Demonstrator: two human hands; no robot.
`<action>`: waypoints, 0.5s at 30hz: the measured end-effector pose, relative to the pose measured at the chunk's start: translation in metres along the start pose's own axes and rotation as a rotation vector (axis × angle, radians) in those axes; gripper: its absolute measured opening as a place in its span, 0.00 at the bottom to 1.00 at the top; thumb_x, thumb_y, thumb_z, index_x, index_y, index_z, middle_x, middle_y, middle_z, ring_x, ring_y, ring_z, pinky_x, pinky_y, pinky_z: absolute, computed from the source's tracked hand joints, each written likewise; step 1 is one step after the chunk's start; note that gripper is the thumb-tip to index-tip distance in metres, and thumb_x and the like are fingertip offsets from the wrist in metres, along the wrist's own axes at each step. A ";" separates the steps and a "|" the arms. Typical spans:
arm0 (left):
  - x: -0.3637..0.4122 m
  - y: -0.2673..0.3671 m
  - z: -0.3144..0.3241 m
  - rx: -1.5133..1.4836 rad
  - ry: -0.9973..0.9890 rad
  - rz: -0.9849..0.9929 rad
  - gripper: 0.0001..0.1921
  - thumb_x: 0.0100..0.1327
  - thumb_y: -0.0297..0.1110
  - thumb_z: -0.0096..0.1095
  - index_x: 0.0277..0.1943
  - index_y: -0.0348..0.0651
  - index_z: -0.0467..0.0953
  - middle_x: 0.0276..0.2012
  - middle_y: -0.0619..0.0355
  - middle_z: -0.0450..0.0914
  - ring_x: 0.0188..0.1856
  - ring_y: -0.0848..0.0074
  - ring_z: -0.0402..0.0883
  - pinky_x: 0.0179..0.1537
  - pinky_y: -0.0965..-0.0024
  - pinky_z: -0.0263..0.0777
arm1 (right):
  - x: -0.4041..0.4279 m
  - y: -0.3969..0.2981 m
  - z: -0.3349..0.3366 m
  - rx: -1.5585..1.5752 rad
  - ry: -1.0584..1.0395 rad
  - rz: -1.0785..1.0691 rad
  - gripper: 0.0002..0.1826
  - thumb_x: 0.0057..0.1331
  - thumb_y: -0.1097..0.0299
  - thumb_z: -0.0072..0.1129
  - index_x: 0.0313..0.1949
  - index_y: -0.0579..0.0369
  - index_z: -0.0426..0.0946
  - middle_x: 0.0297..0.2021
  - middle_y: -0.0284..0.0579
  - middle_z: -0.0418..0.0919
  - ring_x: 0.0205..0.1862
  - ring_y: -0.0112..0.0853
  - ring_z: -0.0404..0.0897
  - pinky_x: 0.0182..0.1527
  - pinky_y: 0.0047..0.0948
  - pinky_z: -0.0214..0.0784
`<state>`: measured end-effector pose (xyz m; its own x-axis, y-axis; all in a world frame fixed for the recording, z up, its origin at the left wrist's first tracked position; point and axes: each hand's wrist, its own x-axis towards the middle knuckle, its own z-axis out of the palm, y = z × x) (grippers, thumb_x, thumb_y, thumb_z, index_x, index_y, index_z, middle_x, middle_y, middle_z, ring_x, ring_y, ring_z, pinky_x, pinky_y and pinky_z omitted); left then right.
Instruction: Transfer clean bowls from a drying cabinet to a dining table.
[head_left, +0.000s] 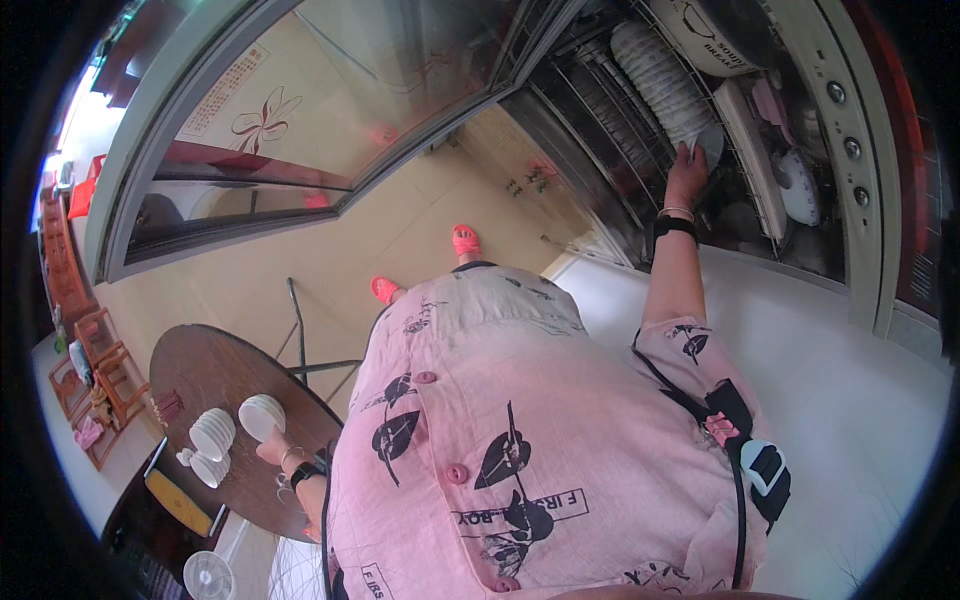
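Observation:
Inside an open dish cabinet, my right hand (686, 176) grips the rim of a bowl at the near end of a long row of nested bowls (652, 71) on a wire rack (731, 124). The fingertips are partly hidden among the rims. At the other side, my left hand (274, 448) holds a white bowl (261, 417) by its edge at the dark round table (247, 360). Whether that bowl rests on the table I cannot tell. Beside it lie a stack of white bowls (212, 433), more white dishware (210, 469) and a bundle of chopsticks (168, 406).
The cabinet's glass door (300, 112) stands wide open before me. To the right of the rack are a large lettered pot (701, 37), a pink item (769, 105) and a white dish (799, 187). Wooden chairs (109, 367) and a fan (208, 576) are at left.

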<state>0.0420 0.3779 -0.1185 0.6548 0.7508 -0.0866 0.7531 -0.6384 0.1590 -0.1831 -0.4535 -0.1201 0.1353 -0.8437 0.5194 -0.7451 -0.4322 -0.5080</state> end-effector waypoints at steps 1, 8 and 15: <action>0.003 -0.002 0.001 0.001 0.000 0.004 0.23 0.40 0.32 0.68 0.39 0.24 0.74 0.38 0.39 0.78 0.41 0.57 0.79 0.45 0.59 0.69 | 0.002 -0.015 -0.007 0.004 -0.088 0.110 0.17 0.62 0.64 0.52 0.43 0.66 0.71 0.41 0.57 0.73 0.44 0.48 0.73 0.45 0.38 0.65; 0.031 -0.024 0.020 -0.296 -0.079 -0.150 0.12 0.42 0.21 0.55 0.32 0.21 0.74 0.26 0.46 0.77 0.25 0.66 0.79 0.23 0.66 0.72 | 0.010 -0.006 0.018 0.626 0.047 0.487 0.15 0.62 0.68 0.54 0.46 0.61 0.69 0.43 0.47 0.73 0.44 0.37 0.71 0.46 0.35 0.64; 0.041 -0.035 0.017 -0.442 -0.034 -0.094 0.14 0.46 0.22 0.50 0.36 0.22 0.71 0.27 0.44 0.77 0.15 0.68 0.74 0.14 0.69 0.70 | 0.007 -0.027 0.011 0.951 0.114 0.745 0.18 0.63 0.67 0.53 0.50 0.61 0.64 0.49 0.44 0.67 0.50 0.32 0.67 0.48 0.35 0.65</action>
<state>0.0438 0.4277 -0.1445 0.5918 0.7917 -0.1517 0.7148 -0.4284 0.5528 -0.1550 -0.4514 -0.1106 -0.2157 -0.9730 -0.0816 0.1677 0.0454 -0.9848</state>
